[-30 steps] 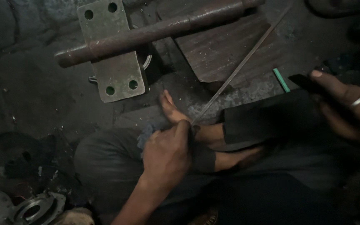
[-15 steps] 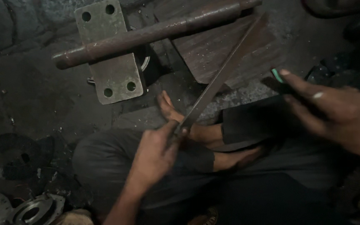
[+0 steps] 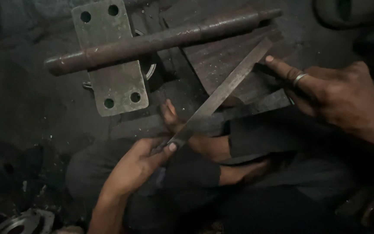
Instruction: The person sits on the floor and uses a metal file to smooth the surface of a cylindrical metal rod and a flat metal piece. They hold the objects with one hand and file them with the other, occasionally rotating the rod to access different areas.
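Note:
My left hand [image 3: 137,167] grips the near end of a long flat metal file [image 3: 221,93] that slants up to the right, its far tip lying over a dark worn block [image 3: 215,60]. My right hand [image 3: 330,93], a ring on one finger, reaches in from the right. Its extended finger touches the dark block surface just beside the file's far tip. My bare foot [image 3: 172,117] and crossed legs lie under the file.
A rusty round steel bar [image 3: 152,43] lies across a grey metal plate [image 3: 113,82] with several bolt holes. A round metal part [image 3: 22,223] sits at the bottom left on the dark, grimy floor.
The file has turned from edge-on to flat and swung over the block. My right hand moved left and up to the file's far end; my left hand shifted down along the handle end.

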